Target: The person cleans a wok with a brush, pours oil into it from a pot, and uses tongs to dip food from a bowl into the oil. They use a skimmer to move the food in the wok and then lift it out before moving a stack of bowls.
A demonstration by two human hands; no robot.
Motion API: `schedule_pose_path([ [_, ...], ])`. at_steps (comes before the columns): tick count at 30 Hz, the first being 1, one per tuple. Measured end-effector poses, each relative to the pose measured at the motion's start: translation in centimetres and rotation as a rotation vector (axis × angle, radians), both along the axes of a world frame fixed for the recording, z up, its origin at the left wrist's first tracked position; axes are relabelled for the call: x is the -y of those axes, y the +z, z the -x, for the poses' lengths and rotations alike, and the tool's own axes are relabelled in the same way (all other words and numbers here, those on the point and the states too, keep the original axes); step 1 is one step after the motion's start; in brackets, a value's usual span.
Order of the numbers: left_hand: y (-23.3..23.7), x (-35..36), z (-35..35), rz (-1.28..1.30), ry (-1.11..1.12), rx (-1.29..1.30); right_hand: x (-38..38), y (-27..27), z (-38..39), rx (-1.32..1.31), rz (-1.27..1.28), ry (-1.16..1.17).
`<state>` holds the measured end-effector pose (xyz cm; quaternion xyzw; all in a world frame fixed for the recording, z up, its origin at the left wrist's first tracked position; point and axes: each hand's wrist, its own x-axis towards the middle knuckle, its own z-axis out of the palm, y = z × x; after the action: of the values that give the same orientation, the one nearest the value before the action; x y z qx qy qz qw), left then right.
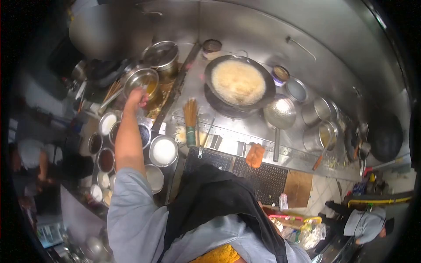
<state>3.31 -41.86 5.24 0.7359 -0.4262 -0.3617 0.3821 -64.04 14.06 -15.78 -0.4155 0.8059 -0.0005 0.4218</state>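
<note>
My left hand (138, 97) reaches out over the near rim of a metal bowl (141, 79) with yellowish liquid in it, at the upper left. Its fingers are curled together, and what they hold, if anything, is too small to make out. My right hand does not show. Right of the reaching arm, a large wok (209, 70) sits on the steel range, full of pale, foaming liquid. A bamboo brush (190, 118) with a green-wrapped handle lies between the bowl and the wok. Below the arm's reach stands a round container of white powder (164, 151).
Several seasoning tubs stand around my left forearm. A perforated ladle (280, 112), an orange cloth (255, 155) and metal pots (316, 136) are right of the wok. One person (366, 223) is at the lower right, another (31, 155) at the far left.
</note>
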Motion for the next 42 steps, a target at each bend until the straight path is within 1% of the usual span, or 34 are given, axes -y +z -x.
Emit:
schedule_pose_path([
  [1, 1.3, -0.1, 1.3, -0.192, 0.0, -0.4, -0.5, -0.2, -0.4, -0.004, 0.002, -0.012],
  [2, 1.2, 0.7, 2.0, -0.201, -0.066, -0.42, -1.0, -0.6, -0.7, -0.008, 0.002, -0.023],
  [3, 0.8, 1.3, 3.0, -0.205, -0.085, -0.424, -1.4, -0.9, -0.8, -0.013, 0.005, -0.029],
  [5, 0.3, 1.7, 5.5, -0.011, -0.087, -0.446, -2.0, -1.7, -1.1, -0.019, 0.01, -0.03],
  [7, 2.4, -0.4, 10.0, 0.036, -0.114, -0.29, -2.5, -2.5, -0.9, -0.025, 0.022, -0.029],
  [9, 3.6, -1.9, 13.5, 0.079, -0.231, -0.077, -3.1, -3.7, -0.7, -0.03, 0.031, -0.01],
  [10, 4.1, -2.1, 14.8, 0.103, -0.287, 0.152, -3.5, -4.3, -0.5, -0.032, 0.04, 0.003],
  [11, 3.1, -1.3, 15.5, 0.105, -0.29, 0.149, -3.8, -5.0, -0.2, -0.035, 0.044, 0.022],
  [12, 1.0, 0.3, 16.4, 0.291, -0.377, 0.446, -4.1, -5.7, 0.0, -0.035, 0.057, 0.036],
  [13, 0.0, 1.1, 17.1, 0.479, -0.457, 0.745, -4.5, -6.6, 0.4, -0.038, 0.069, 0.059],
  [14, 3.3, -0.3, 19.5, 0.273, -0.493, 0.673, -4.7, -7.5, 0.7, -0.04, 0.083, 0.083],
  [15, 3.0, 0.0, 20.0, 0.279, -0.494, 0.674, -5.0, -8.4, 1.1, -0.049, 0.098, 0.109],
  [17, 0.3, 1.6, 21.1, 0.18, -0.598, 0.713, -5.6, -10.4, 1.7, -0.064, 0.137, 0.181],
  [18, -3.8, 3.2, 20.0, 0.425, -0.744, 0.837, -6.1, -11.6, 2.1, -0.079, 0.165, 0.228],
  [19, -2.6, 2.4, 21.1, 0.436, -0.752, 0.84, -6.8, -13.6, 2.8, -0.109, 0.213, 0.293],
  [20, -0.6, 0.8, 22.4, 0.091, -0.749, 0.596, -7.7, -16.4, 3.4, -0.155, 0.275, 0.385],
  [21, 0.2, -0.3, 23.4, -0.252, -0.723, 0.345, -7.7, -17.2, 2.8, -0.267, 0.408, 0.538],
  [22, 0.4, -1.1, 24.2, -0.254, -0.727, 0.35, -8.3, -17.2, 3.8, -0.157, 0.277, 0.405],
  [24, 0.3, -2.2, 25.3, -0.425, -0.667, -0.13, -7.3, -13.9, 3.4, -0.081, 0.176, 0.274],
  [25, 0.0, -2.9, 26.0, -0.424, -0.666, -0.13, -7.0, -12.8, 3.4, -0.065, 0.149, 0.225],
  [27, -1.2, -4.0, 27.2, -0.457, -0.578, -0.362, -6.8, -11.2, 3.7, -0.035, 0.113, 0.146],
  [28, -2.1, -4.5, 27.5, -0.446, -0.571, -0.417, -6.7, -10.5, 3.8, -0.028, 0.101, 0.117],
  [29, -2.6, -5.0, 27.5, -0.441, -0.567, -0.417, -6.4, -9.5, 3.9, -0.02, 0.089, 0.084],
  [31, -3.2, -6.8, 27.3, -0.413, -0.558, -0.593, -6.2, -8.2, 4.1, -0.01, 0.068, 0.029],
  [32, -1.0, -9.1, 27.8, -0.363, -0.501, -0.61, -5.8, -6.9, 4.1, -0.008, 0.058, -0.003],
  [35, -1.4, -11.4, 26.8, -0.307, -0.531, -0.675, -4.6, -2.8, 3.9, 0.018, 0.035, -0.144],
  [37, 0.2, -13.4, 26.8, -0.273, -0.501, -0.656, -2.8, 0.9, 2.9, 0.046, 0.039, -0.254],
  [39, 0.9, -14.5, 26.9, -0.242, -0.468, -0.638, -1.2, 2.4, 2.5, 0.061, 0.043, -0.313],
  [41, 1.1, -15.2, 26.8, -0.145, -0.348, -0.536, -1.1, -1.7, 4.3, -0.015, 0.062, -0.037],
  [42, 0.9, -15.0, 26.6, -0.144, -0.344, -0.534, -0.8, -2.5, 4.6, -0.091, 0.081, 0.235],
])
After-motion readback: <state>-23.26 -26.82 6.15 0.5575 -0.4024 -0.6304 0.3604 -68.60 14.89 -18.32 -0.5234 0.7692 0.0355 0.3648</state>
